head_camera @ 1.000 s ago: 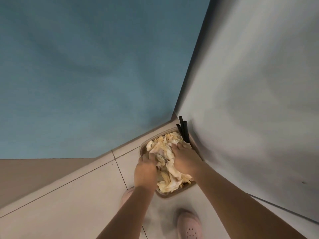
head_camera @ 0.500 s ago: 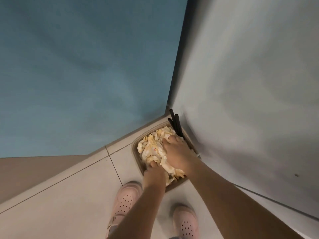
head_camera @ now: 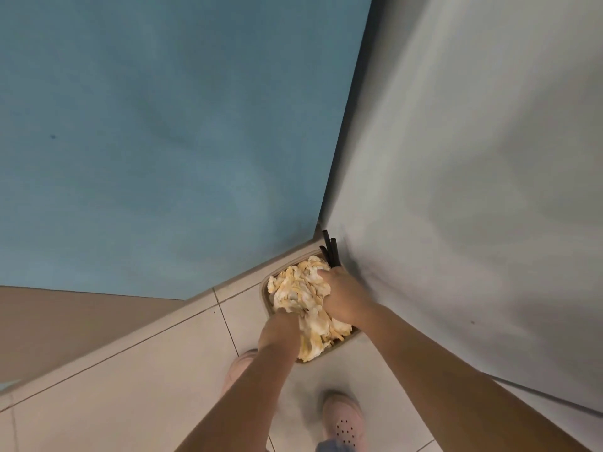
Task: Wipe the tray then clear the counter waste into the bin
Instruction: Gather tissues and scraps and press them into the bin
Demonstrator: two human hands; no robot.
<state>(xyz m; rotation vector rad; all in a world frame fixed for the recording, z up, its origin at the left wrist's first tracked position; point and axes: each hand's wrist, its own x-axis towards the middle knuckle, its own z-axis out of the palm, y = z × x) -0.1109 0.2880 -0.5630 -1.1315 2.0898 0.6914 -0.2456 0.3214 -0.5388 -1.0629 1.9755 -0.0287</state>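
A matte blue wall (head_camera: 163, 125) fills the upper left. On the right it meets a pale grey panel (head_camera: 473, 158), perhaps the side of a cupboard or appliance; the wide lens makes it hard to tell which. A thin dark seam (head_camera: 346, 125) runs down between the two. Beneath the blue, at the left edge, sits a tan surface (head_camera: 65, 327). A pale border strip (head_camera: 98, 349) runs along its foot. Below that is the floor (head_camera: 130, 402) of large off-white tiles with thin dark grout lines. The light is soft and even, with faint mottled shadows across the grey panel.
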